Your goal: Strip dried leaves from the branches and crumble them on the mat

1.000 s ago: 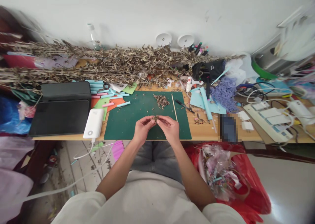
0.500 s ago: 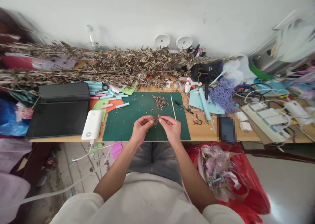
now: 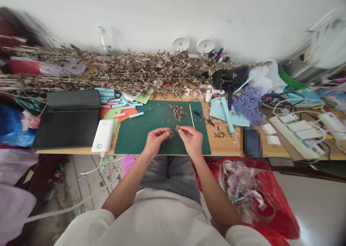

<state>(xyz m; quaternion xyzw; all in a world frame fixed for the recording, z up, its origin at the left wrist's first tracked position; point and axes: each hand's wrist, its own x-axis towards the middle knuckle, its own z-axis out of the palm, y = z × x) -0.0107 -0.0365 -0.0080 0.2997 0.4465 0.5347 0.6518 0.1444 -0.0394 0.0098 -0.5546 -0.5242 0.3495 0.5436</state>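
Over the front of a green cutting mat (image 3: 135, 134), my left hand (image 3: 156, 139) pinches a small clump of dried plant (image 3: 170, 132) between thumb and fingertips. Close by on the right, my right hand (image 3: 191, 138) is closed on a small dried plant piece (image 3: 177, 128). A narrow gap separates the two sets of fingertips. Beyond them on the mat lies a little pile of dried plant bits (image 3: 178, 112), with loose crumbs scattered around. A thin wooden stick (image 3: 191, 116) and a black pen (image 3: 204, 118) lie to the right of the pile.
Long dried stalks (image 3: 135, 71) stretch across the table's back. A black tablet case (image 3: 66, 129) and a white power bank (image 3: 102, 135) lie left. To the right are a glue gun (image 3: 213, 93), purple yarn (image 3: 247, 103) and a power strip (image 3: 297, 136). A red bag (image 3: 281, 202) stands below.
My right hand has drawn slightly to the right, widening the gap between the fingertips. A small piece has come apart from the clump in my left hand. The view has shifted a little.
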